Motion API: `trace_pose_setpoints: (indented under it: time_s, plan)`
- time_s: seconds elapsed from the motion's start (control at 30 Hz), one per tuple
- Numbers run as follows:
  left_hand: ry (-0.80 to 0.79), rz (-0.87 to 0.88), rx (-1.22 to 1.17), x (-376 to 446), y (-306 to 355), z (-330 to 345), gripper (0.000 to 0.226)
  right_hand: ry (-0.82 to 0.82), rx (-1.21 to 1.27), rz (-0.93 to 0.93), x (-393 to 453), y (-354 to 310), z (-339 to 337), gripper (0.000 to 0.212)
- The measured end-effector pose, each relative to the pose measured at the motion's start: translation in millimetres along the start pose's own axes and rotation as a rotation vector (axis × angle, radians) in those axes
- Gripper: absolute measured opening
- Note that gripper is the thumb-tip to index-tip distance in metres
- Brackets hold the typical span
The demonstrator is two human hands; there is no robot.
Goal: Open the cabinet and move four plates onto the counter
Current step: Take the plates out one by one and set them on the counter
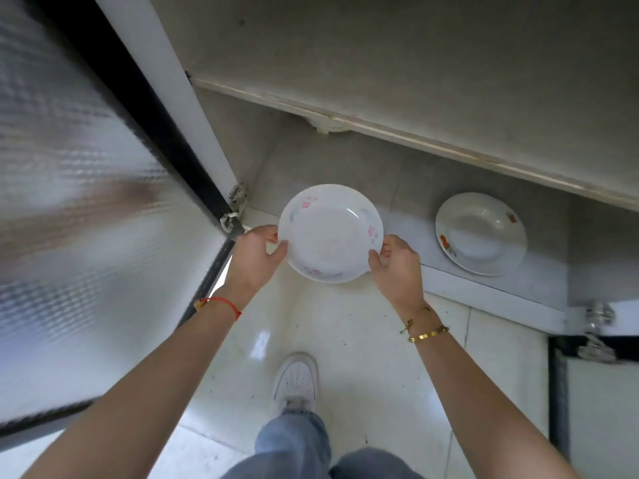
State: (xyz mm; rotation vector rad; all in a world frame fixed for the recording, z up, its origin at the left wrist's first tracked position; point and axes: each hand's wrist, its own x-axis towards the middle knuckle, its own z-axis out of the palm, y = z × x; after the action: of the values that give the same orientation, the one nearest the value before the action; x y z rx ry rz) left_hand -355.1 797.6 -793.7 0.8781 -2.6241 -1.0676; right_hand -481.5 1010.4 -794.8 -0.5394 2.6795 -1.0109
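A white plate with pink and blue flowers (330, 233) is held level at the front edge of the open low cabinet. My left hand (257, 255) grips its left rim and my right hand (396, 262) grips its right rim, thumbs on top. A second white plate with red flowers (480, 233) lies flat on the grey cabinet floor (408, 216) to the right, apart from both hands. The counter is out of view.
A frosted-glass cabinet door (79, 202) with a black frame stands open on the left, its hinges (235, 205) close to my left hand. A shelf edge (415, 140) runs above the plates. Another hinge (598, 323) and door are at the right. My white shoe (295, 378) rests on the tiled floor.
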Motion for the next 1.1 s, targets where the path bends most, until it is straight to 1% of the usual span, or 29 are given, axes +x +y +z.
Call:
trace_pose_setpoints:
  time_s: [0.13,0.3,0.4,0.53,0.6,0.67,0.8,0.87,1.0,1.1]
  plan:
    - [0.013,-0.051,0.003,-50.3,34.0,-46.8,0.016,-0.042,-0.018,0.047,-53.2,-39.2,-41.1,0.015]
    - [-0.01,-0.087,-0.005,-122.7,92.2,-129.3,0.013,-0.068,0.005,0.081,-127.5,-102.6,-110.9,0.013]
    - [-0.01,-0.12,-0.016,-171.0,134.8,-188.6,0.013,-0.098,0.025,0.097,-173.6,-153.2,-164.3,0.015]
    - [-0.01,-0.146,0.0,-230.9,203.4,-270.9,0.005,-0.107,0.037,0.074,-233.4,-226.5,-245.9,0.016]
    - [-0.018,-0.167,0.004,-259.5,239.0,-311.0,0.007,-0.107,0.05,0.064,-262.6,-261.5,-288.4,0.015]
    - [0.008,-0.181,0.001,-287.2,272.8,-349.2,0.006,-0.103,0.067,0.049,-288.4,-293.4,-328.9,0.017]
    - [0.063,-0.174,-0.047,-328.3,323.3,-406.3,0.013,-0.052,0.087,0.006,-331.3,-338.3,-386.5,0.017]
    - [0.085,-0.14,-0.048,-343.0,342.7,-431.3,0.016,-0.032,0.086,-0.018,-348.2,-357.1,-409.5,0.016]
    - [0.069,-0.082,-0.067,-361.0,377.1,-480.5,0.017,-0.01,0.098,-0.028,-373.6,-393.6,-447.1,0.018]
    - [0.047,-0.068,-0.092,-368.7,394.1,-511.1,0.017,0.036,0.085,-0.024,-388.7,-416.4,-464.5,0.019]
